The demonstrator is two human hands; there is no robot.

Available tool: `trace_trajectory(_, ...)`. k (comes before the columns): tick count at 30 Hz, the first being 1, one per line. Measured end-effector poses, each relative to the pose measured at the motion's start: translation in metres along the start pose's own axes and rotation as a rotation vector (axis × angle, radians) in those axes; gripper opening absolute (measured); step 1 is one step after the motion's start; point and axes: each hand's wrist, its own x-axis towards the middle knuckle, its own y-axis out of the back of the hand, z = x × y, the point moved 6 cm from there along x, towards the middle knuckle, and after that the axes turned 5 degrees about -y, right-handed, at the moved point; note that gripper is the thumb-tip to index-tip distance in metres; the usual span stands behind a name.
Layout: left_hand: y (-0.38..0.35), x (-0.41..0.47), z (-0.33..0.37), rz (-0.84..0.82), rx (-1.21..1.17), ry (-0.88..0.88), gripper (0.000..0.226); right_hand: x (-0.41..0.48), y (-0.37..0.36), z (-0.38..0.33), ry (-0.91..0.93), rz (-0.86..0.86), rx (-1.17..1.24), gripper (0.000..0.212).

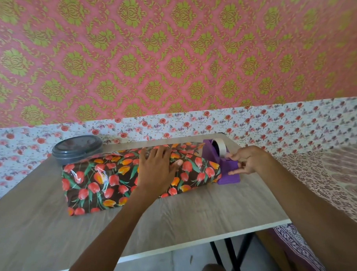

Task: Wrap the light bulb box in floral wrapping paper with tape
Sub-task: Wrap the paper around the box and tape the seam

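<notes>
Five straight, spread fingers point(159, 155) of the left hand point(157, 171) lie flat on top of the paper point(102, 183), the thumb angled off to the right. They press down and curl round nothing. The box is hidden inside that glossy tulip sheet. The bundle lies lengthwise across the middle of the table point(190, 213), its right end touching the dispenser point(229, 178).

At the right hand point(246, 160), thumb and forefinger meet at the cutter, apparently pinching the free end of the tape point(219, 146). The strip itself is too small to make out. The lower fingers rest against the dispenser's purple front.

A bulb box is probably light and thin-walled, with fragile contents, so a broad flat palm suits it better than a squeeze. The paper looks slick and springy. Highlights and loose ripples near the left end suggest it would slide or pop open once pressure lifts. The best hold is likely over the seam on the top face, mid-length, with the tape laid across the overlap. The open ends should be handled by their creases.

Behind the bundle's left end stands a grey lidded tub point(76, 149).
</notes>
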Motion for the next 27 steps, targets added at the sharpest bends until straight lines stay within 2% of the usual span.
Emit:
trace_trajectory(2, 0.000, 0.000, 0.001, -0.005, 0.010, 0.001, 0.063, 0.002, 0.001, 0.004, -0.024, -0.021, 0.022, 0.028)
trace_trajectory(7, 0.000, -0.001, 0.001, -0.020, 0.024, 0.007, 0.063, 0.013, 0.003, 0.007, -0.133, -0.064, 0.190, 0.013)
trace_trajectory(11, 0.003, -0.003, 0.003, -0.019, 0.017, 0.007, 0.063, 0.004, -0.002, 0.003, -0.008, -0.082, 0.153, 0.006)
trace_trajectory(14, 0.004, -0.004, 0.002, -0.016, 0.010, 0.013, 0.064, 0.000, -0.003, 0.006, 0.084, -0.091, 0.155, 0.013)
trace_trajectory(19, 0.003, -0.004, 0.002, -0.033, 0.023, 0.009, 0.074, -0.007, 0.001, 0.016, 0.210, -0.045, 0.215, 0.002)
trace_trajectory(27, 0.004, -0.004, 0.002, -0.028, 0.021, 0.013, 0.080, 0.007, 0.005, 0.032, 0.247, -0.035, 0.121, 0.008)
